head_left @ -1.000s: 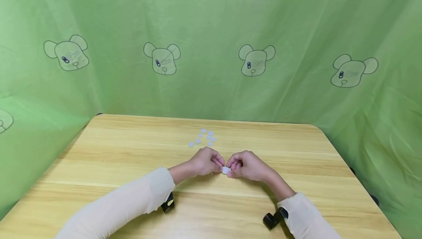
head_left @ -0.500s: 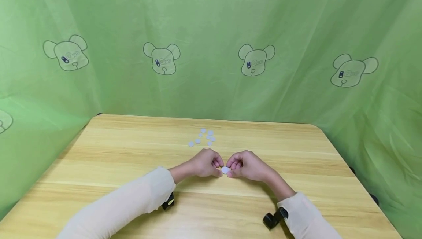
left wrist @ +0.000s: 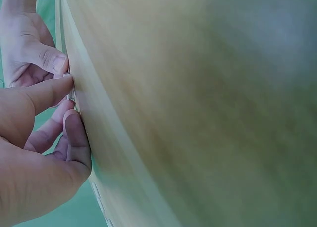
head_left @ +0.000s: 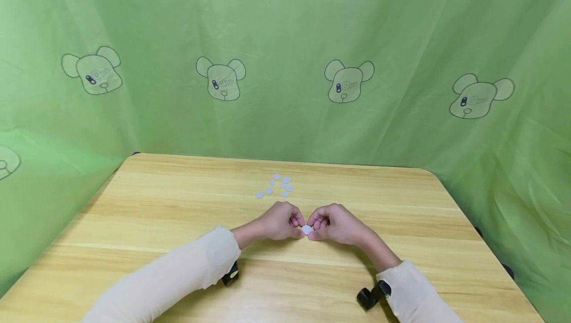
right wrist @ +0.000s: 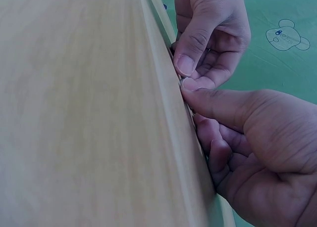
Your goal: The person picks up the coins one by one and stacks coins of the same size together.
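White and thin, the small disc (head_left: 307,230) is sitting between a person's two hands, over the middle of the table (head_left: 178,204); whether it is lying on the wood or being held just above it, I cannot tell. The left hand (head_left: 280,221) is pinching its left edge, the grip nearly closed, with only the disc between thumb and fingers. The right hand (head_left: 336,224) is mirroring that from the other side, its grip equally narrow on the right edge. Both wrist views are showing the thumb tips almost meeting. Beyond the hands, eight other discs (head_left: 283,186) are lying scattered near one another. Pale sleeves (head_left: 169,273) are covering the forearms, and a green curtain (head_left: 285,16) printed with cartoon animal heads is hanging behind.
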### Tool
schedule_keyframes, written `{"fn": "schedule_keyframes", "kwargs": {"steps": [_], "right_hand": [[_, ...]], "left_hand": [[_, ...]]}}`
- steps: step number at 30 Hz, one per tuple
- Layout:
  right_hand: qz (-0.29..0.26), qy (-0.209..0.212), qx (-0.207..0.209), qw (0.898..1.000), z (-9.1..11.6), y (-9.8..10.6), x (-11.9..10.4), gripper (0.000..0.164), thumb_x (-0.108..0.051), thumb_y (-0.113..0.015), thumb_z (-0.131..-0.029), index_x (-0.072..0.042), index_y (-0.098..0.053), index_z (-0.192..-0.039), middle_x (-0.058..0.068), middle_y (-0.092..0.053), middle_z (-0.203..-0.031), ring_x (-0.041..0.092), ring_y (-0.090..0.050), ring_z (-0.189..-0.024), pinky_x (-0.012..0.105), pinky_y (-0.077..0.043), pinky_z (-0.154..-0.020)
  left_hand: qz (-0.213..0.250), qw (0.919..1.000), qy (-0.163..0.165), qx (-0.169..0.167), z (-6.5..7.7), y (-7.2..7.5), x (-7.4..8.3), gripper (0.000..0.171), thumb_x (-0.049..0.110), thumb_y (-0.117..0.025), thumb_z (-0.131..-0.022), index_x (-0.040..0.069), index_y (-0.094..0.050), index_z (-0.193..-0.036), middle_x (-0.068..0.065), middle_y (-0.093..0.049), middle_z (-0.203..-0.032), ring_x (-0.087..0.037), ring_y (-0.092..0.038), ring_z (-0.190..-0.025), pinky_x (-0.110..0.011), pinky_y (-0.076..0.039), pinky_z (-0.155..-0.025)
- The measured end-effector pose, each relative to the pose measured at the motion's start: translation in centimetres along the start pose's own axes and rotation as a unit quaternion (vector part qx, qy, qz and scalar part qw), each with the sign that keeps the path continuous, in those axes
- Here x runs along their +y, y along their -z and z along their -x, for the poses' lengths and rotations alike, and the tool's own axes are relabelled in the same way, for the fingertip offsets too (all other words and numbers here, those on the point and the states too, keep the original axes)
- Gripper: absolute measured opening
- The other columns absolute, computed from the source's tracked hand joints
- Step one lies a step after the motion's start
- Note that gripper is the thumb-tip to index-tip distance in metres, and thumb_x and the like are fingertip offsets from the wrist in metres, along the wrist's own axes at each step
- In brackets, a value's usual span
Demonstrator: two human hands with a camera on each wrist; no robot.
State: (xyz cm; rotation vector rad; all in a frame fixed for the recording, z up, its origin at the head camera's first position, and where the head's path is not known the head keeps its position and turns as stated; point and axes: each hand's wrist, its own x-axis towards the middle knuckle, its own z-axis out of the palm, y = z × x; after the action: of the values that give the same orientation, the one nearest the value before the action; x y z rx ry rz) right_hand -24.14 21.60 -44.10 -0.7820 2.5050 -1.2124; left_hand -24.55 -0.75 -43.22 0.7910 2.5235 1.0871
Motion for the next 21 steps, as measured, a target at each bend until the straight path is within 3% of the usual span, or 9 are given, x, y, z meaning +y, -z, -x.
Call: {"fn": "schedule_keyframes", "kwargs": {"steps": [21], "right_hand": [[0.004,0.008,-0.002,1.0,-0.04,-0.09,0.02,0.015,-0.009,-0.084,-0.085,-0.004,-0.073,-0.095,0.003,-0.066,-0.079,0.013,-0.06,-0.072,0.023,-0.053,-0.064]], "left_hand": [[-0.008,0.9999,0.009,-0.003,0.01,0.01,0.22,0.014,0.008,-0.083,-0.085,0.007,-0.071,-0.091,0.003,-0.062,-0.081,-0.007,-0.054,-0.074,-0.019,-0.048,-0.069]]}}
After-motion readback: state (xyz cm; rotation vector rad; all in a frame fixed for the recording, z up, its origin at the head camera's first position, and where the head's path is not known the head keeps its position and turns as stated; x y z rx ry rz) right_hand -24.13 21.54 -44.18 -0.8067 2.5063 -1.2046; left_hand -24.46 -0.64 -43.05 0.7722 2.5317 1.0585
